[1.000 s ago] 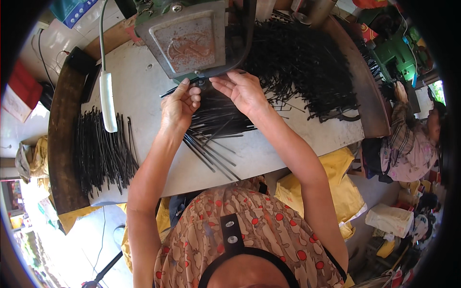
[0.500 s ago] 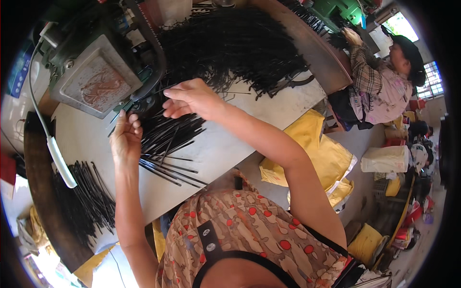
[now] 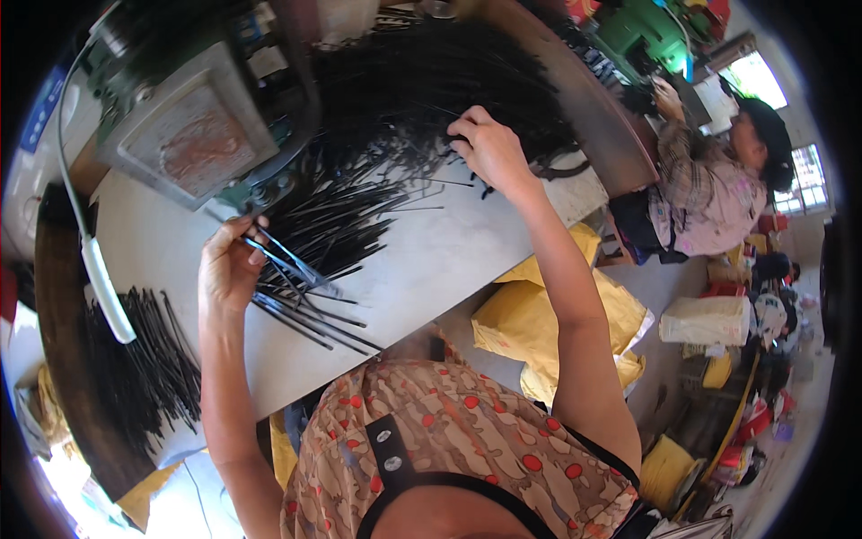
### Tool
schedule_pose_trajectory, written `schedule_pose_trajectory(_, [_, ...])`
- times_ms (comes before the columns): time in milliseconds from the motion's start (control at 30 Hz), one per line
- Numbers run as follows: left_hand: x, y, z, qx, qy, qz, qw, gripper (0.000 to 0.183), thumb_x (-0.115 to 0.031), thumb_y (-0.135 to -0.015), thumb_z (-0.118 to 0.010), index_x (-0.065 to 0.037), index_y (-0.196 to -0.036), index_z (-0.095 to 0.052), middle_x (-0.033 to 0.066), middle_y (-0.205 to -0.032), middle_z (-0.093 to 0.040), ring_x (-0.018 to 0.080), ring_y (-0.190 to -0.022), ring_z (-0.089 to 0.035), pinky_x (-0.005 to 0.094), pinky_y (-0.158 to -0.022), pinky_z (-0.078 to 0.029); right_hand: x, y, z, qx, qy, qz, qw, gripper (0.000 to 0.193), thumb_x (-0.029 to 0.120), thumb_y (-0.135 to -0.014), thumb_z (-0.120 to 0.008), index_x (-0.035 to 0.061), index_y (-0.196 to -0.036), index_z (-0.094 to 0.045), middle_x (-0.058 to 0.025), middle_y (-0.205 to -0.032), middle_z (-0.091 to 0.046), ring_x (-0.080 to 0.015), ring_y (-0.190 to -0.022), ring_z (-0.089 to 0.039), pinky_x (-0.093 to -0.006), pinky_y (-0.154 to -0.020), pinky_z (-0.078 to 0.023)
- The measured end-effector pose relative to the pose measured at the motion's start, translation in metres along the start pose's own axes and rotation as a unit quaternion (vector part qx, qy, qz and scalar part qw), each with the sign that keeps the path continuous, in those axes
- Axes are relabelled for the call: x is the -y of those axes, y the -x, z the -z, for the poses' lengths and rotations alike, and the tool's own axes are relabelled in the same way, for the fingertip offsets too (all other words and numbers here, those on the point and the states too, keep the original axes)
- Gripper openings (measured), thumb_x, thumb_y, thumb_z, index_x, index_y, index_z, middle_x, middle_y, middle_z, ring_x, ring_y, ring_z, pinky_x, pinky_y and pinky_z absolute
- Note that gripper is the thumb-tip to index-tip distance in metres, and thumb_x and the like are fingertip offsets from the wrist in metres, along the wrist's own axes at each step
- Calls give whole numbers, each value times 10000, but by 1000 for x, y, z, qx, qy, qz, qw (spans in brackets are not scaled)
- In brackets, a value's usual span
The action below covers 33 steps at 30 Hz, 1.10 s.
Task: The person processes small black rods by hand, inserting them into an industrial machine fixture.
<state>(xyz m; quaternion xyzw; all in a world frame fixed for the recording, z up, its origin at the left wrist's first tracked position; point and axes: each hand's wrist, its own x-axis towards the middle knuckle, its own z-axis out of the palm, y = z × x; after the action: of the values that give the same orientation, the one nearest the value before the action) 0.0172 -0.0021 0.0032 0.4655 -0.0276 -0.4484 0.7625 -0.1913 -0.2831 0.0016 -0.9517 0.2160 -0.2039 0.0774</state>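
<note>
My left hand (image 3: 229,265) is closed beside the machine, pinching a thin black strip (image 3: 289,259) that is smeared by motion and slants down to the right. Under that strip lies a fanned bundle of black strips (image 3: 337,229) on the white tabletop (image 3: 431,251). Over the right side of a large heap of black strips (image 3: 422,76), my right hand (image 3: 496,154) has its fingers bent together against the strips. What sits between its fingertips is lost against the dark heap.
A machine with a worn metal cover plate (image 3: 193,135) stands at the left. Another bundle of black strips (image 3: 148,359) lies by the table's left edge, near a white lamp (image 3: 108,292). Yellow sacks (image 3: 548,314) lie right of the table. A co-worker (image 3: 709,171) sits at a green machine (image 3: 628,40).
My right hand has moved away from the machine, right to the large heap, and its fingers have closed. My left hand has lowered slightly, with the strip swung out to the right.
</note>
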Motion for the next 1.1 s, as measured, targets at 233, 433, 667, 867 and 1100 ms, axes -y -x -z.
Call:
schedule_pose_trajectory(233, [6,10,-10,-33,-147,-46,987,101,-120,-790,-565,-41,-852,-555,56,-650,-579,52,-436,-436,159,-361,-297,48,-3,7,-79,41,109,990,104,74,-753,-552,96,-847,-590,-48,-829,-543,-218,-676,-578,-310,-556,-481])
schedule_pose_trajectory(433, [10,13,-10,-62,-182,-73,979,268,-45,-757,-569,-19,-1023,-547,66,-612,-571,53,-378,-438,155,-332,-273,120,-17,-14,-95,-29,241,965,140,137,-722,-612,121,-860,-593,-12,-703,-531,-157,-625,-561,-265,-492,-454])
schedule_pose_trajectory(667, [0,18,-18,-39,-237,-67,968,436,-37,-722,-569,2,-1149,-486,69,-584,-572,58,-392,-461,166,-315,-277,147,-44,-65,168,-504,-17,847,257,156,-796,-597,-22,-982,-591,-3,-610,-517,-77,-501,-471,-222,-436,-376])
schedule_pose_trajectory(867, [-1,14,-14,-16,-217,-62,974,484,-47,-727,-562,2,-1195,-448,72,-579,-576,55,-386,-461,163,-310,-273,157,-49,-58,235,-617,-139,738,270,158,-819,-577,-72,-960,-582,23,-587,-463,-9,-461,-348,-164,-384,-241])
schedule_pose_trajectory(1100, [0,11,-13,-2,-192,-57,980,494,-42,-730,-560,-3,-1207,-437,78,-576,-577,59,-381,-462,161,-311,-274,158,-50,-54,237,-642,-133,717,186,141,-803,-574,-44,-798,-597,11,-586,-478,-29,-491,-394,-169,-413,-279])
